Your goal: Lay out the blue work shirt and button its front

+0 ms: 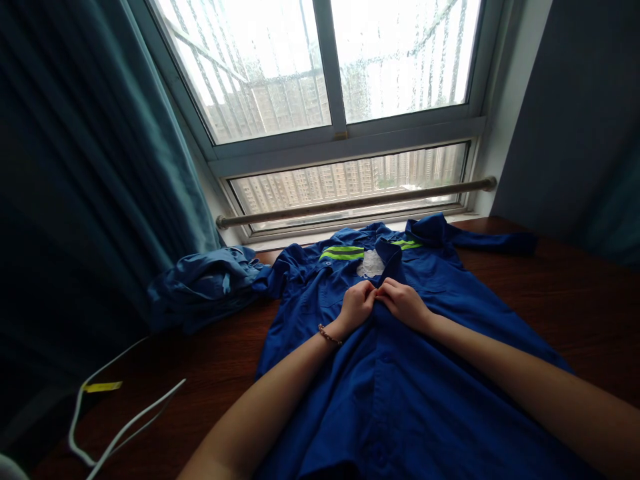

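Observation:
A blue work jacket (320, 400) with yellow-green and grey reflective strips lies spread out in front of me, its collar toward the window. My left hand (357, 303) pinches one front edge of the jacket just below the collar. Right beside it, my right hand (403, 303) grips the front edge too, and the fingertips of both hands meet there. Whatever small fastening sits between the fingers is hidden. Above the hands the neck opening gapes and a white patch (371, 263) shows inside. A beaded bracelet (330, 335) circles my left wrist.
Crumpled blue cloth (210, 283) lies left of the jacket on the dark wooden surface (220, 373). A white cable (75, 427) with a yellow tag (103, 387) loops at lower left. Behind are a metal rail (350, 203), a window and a blue curtain (125, 133).

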Demonstrator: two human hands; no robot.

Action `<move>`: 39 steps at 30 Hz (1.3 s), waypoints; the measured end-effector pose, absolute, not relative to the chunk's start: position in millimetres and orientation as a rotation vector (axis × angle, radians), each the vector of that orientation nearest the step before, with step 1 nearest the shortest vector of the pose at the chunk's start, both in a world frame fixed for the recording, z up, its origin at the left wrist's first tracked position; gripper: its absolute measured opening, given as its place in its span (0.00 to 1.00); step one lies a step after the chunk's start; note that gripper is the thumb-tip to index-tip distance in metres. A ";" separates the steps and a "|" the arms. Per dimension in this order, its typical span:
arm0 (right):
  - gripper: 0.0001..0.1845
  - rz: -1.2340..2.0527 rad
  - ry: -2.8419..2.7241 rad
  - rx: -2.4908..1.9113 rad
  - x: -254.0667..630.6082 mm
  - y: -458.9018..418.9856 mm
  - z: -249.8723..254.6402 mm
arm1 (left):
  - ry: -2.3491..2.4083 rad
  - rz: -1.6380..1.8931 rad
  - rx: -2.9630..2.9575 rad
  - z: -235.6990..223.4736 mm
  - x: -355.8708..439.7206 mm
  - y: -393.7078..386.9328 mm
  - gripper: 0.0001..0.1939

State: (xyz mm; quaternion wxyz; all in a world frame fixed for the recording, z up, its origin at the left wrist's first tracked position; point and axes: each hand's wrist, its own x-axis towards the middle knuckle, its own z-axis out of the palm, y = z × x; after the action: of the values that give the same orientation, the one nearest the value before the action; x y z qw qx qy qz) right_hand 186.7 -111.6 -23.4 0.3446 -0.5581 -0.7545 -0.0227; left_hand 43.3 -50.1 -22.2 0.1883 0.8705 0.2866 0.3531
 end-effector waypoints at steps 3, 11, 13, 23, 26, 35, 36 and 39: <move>0.08 0.026 -1.934 -1.399 189.9 -108.7 -24.9 | 0.781 1.003 2.465 -22.1 43.5 -51.4 0.06; 0.06 0.149 -1.832 -1.325 191.2 -105.7 -24.0 | 0.696 1.083 2.435 -17.7 42.7 -54.5 0.07; 0.06 0.169 -1.803 -1.312 189.9 -105.7 -24.3 | 0.681 1.104 2.438 -17.0 42.2 -55.5 0.08; 0.06 0.140 -1.763 -1.337 187.2 -109.1 -32.7 | 0.663 1.078 2.508 -16.7 43.0 -61.4 0.08; 0.06 0.109 -1.759 -1.319 185.8 -111.5 -31.0 | 0.660 1.082 2.498 -16.6 43.3 -60.5 0.08; 0.27 0.008 -1.912 -1.290 182.6 -118.4 -21.9 | 0.609 1.088 2.513 -17.7 43.1 -59.4 0.05; 0.25 0.010 -1.944 -1.291 183.4 -117.6 -22.9 | 0.605 1.084 2.516 -17.9 43.1 -59.4 0.05; 0.18 0.010 -1.984 -1.323 186.0 -113.2 -28.8 | 0.623 1.074 2.540 -18.1 43.0 -59.7 0.08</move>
State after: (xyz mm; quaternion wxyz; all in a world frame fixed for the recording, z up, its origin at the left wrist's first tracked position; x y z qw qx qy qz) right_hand 186.0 -113.2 -28.8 0.3695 -0.5155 -0.7731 0.0038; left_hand 43.0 -59.7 -18.1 0.1564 0.8874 0.2176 0.3751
